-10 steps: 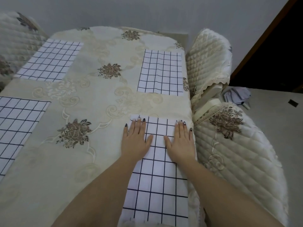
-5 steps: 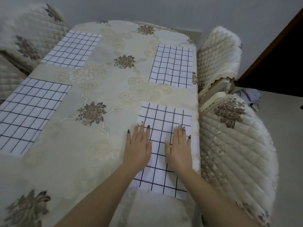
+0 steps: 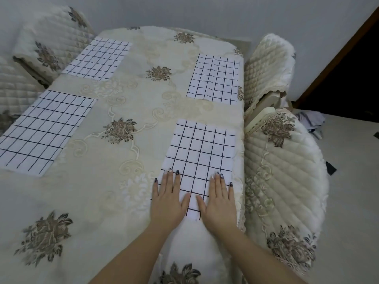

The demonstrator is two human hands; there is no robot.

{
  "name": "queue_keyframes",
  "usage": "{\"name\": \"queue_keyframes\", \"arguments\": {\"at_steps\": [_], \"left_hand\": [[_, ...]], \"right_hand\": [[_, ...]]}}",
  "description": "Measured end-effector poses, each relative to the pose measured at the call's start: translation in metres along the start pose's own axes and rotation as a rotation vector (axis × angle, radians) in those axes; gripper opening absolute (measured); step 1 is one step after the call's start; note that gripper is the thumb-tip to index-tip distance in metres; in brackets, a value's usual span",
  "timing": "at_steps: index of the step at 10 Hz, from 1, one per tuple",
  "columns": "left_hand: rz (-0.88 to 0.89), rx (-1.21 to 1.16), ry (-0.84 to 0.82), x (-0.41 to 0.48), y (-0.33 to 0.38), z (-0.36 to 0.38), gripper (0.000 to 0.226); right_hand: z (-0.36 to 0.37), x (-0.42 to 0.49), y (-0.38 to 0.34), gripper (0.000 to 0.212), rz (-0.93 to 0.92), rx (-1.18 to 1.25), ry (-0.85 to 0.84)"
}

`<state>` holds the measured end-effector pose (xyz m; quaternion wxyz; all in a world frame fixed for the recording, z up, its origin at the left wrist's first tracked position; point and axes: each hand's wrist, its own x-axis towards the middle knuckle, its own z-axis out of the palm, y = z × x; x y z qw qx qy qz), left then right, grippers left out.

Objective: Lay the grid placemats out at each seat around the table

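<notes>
Several white placemats with black grid lines lie flat on the cream floral tablecloth [image 3: 131, 193]. The nearest placemat [image 3: 202, 152] lies by the table's right edge. My left hand [image 3: 168, 199] rests flat with fingers spread on its near left corner. My right hand [image 3: 220, 201] lies flat on its near right corner. Neither hand grips anything. A second placemat [image 3: 214, 78] lies farther along the right edge. Two more lie on the left side, a near left placemat [image 3: 44, 130] and a far left placemat [image 3: 98, 58].
Quilted cream chairs stand along the right side, a near chair [image 3: 287, 177] and a far chair [image 3: 268, 66]. More chairs [image 3: 49, 37] stand at the far left. A dark doorway [image 3: 352, 78] opens at the right, with crumpled cloth [image 3: 311, 119] on the floor.
Both hands slid back along the nearest placemat toward its near edge. The view pulled back, so the mat's whole length now shows.
</notes>
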<state>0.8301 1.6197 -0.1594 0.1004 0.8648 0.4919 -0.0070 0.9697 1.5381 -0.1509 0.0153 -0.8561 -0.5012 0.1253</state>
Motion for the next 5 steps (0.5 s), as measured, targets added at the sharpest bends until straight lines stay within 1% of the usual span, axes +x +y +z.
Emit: {"name": "queue_keyframes", "arguments": {"at_steps": [1,2,3,4,5], "left_hand": [[-0.055,-0.01,0.013,-0.004,-0.005,0.001,0.075],[-0.072,-0.052,-0.004,-0.007,-0.011,-0.001,0.078],[-0.107,-0.299,-0.002,-0.003,-0.015,-0.014,0.081],[-0.295,-0.856,0.029,-0.004,-0.015,-0.045,0.062],[-0.53,-1.291,0.088,-0.016,-0.012,-0.076,0.052]], "right_hand": [[-0.004,-0.005,0.013,0.077,-0.004,-0.006,0.011],[-0.01,-0.007,0.014,0.076,-0.001,0.009,-0.005],[-0.018,-0.006,0.015,0.082,-0.012,0.063,-0.07],[-0.037,0.0,0.015,0.086,0.016,0.35,-0.107],[-0.062,-0.003,0.002,0.059,0.076,0.764,-0.075]]}}
